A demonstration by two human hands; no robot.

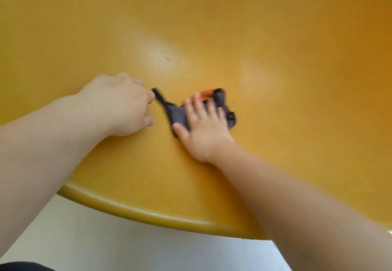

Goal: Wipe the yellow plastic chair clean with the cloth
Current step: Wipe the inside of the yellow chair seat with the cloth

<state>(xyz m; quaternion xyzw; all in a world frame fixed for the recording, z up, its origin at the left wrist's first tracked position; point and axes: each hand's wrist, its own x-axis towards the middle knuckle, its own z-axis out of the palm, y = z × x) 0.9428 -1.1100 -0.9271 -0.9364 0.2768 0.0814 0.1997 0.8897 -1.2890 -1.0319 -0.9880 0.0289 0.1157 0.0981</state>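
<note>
Now the right hand (pixel 203 126) lies spread flat on the cloth (pixel 177 113), whose corner the left hand (pixel 118 105) pinches.

You've got the yellow chair seat (pixel 233 37) filling most of frame, glossy, rim curving along btm. Dark grey cloth (pixel 176 113) w/ orange edge lies crumpled at ctr.
</note>
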